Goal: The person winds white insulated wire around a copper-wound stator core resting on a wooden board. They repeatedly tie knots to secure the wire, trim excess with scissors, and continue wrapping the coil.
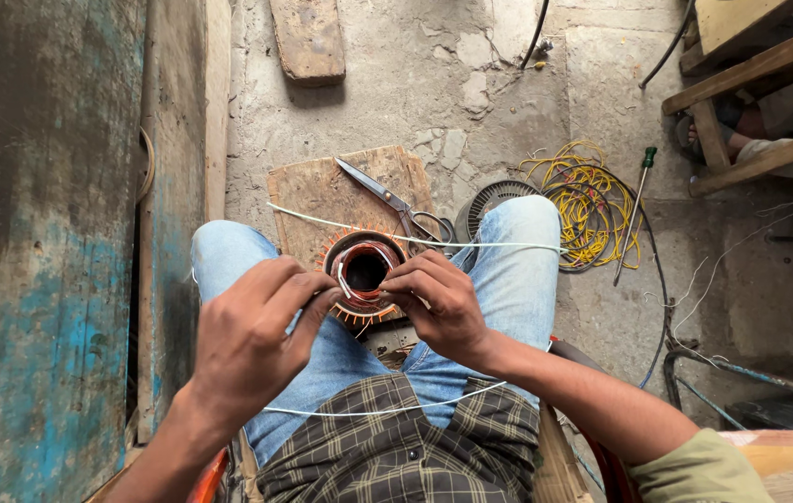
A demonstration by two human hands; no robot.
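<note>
At frame centre, between the knees, sits a copper-wound stator (pixel 365 270); the left hand (pixel 252 340) and right hand (pixel 438 303) each pinch white cord (pixel 343 282) at its rim. Scissors (pixel 396 203) lie above on a board (pixel 317 191).

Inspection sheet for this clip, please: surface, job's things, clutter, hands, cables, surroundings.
Surface: cracked concrete floor; worn wooden board by the knees.
Job's things: round motor stator with copper windings, held between the knees; white cord running across the lap.
Clutter: scissors on the board; green-handled screwdriver; wood block.
Hands: left hand and right hand both at the stator's rim, fingers pinching thin white strands.
Cables: tangled yellow wire; dark cables on the floor.
Surroundings: blue painted panel at left; wooden bench and another person's foot at top right.
</note>
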